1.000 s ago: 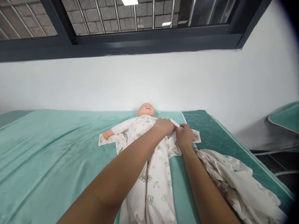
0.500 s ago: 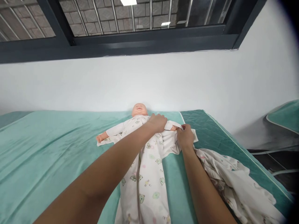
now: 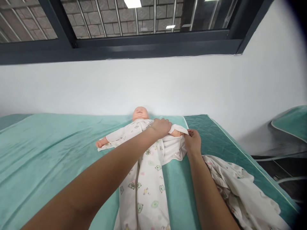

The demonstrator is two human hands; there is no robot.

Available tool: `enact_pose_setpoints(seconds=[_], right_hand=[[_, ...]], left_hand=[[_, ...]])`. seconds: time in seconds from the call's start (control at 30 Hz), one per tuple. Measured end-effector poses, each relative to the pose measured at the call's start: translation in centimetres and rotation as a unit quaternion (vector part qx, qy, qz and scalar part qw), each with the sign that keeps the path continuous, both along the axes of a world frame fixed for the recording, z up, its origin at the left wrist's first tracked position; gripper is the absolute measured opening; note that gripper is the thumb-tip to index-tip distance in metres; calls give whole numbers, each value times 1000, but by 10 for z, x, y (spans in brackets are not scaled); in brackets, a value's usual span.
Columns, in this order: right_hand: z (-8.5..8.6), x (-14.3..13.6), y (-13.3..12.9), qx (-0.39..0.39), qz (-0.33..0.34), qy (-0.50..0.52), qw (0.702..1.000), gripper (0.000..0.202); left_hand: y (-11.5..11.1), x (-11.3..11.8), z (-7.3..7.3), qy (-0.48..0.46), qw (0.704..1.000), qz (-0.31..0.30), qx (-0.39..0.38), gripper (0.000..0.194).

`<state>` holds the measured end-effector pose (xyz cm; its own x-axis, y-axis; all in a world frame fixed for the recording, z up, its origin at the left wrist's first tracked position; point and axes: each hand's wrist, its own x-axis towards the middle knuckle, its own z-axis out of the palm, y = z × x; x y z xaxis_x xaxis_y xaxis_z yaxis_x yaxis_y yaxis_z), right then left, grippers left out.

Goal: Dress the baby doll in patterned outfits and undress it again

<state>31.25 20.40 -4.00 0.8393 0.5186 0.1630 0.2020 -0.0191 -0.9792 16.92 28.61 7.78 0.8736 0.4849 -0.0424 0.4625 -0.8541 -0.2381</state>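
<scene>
A baby doll (image 3: 140,113) lies on its back, head toward the wall, in a white sleepsuit (image 3: 153,185) printed with green animals. Its arm on the left lies stretched out, with the bare hand (image 3: 102,142) showing past the sleeve. My left hand (image 3: 161,127) is closed over the doll's shoulder and upper arm on the right; what its fingers grip is partly hidden. At the end of that arm, my right hand (image 3: 193,140) pinches the edge of the white sleeve (image 3: 180,128). The doll's other hand (image 3: 177,133) shows under this cloth.
Beside my right forearm lies a crumpled white printed garment (image 3: 244,188). A green sheet (image 3: 59,153) and a darker quilted pad (image 3: 223,153) cover the bed. Behind stands a white wall (image 3: 144,83) under a dark window frame (image 3: 153,48). Another green edge (image 3: 291,123) shows at right.
More of the doll's hand on the right shows under the sleeve edge. The cloth that stuck out past my right hand is out of sight. The doll appears slightly farther left.
</scene>
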Motion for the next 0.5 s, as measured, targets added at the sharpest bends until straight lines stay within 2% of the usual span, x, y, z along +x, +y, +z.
enact_pose_setpoints(seconds=[0.27, 0.43, 0.5], right_hand=[[0, 1, 0, 56, 15, 83, 995, 31], [7, 1, -2, 107, 68, 160, 979, 36], [10, 3, -3, 145, 95, 215, 961, 37]], left_hand=[[6, -13, 9, 9, 1000, -6, 15, 30], [0, -11, 5, 8, 1000, -21, 5, 30], [-4, -8, 2, 5, 1000, -20, -2, 31]])
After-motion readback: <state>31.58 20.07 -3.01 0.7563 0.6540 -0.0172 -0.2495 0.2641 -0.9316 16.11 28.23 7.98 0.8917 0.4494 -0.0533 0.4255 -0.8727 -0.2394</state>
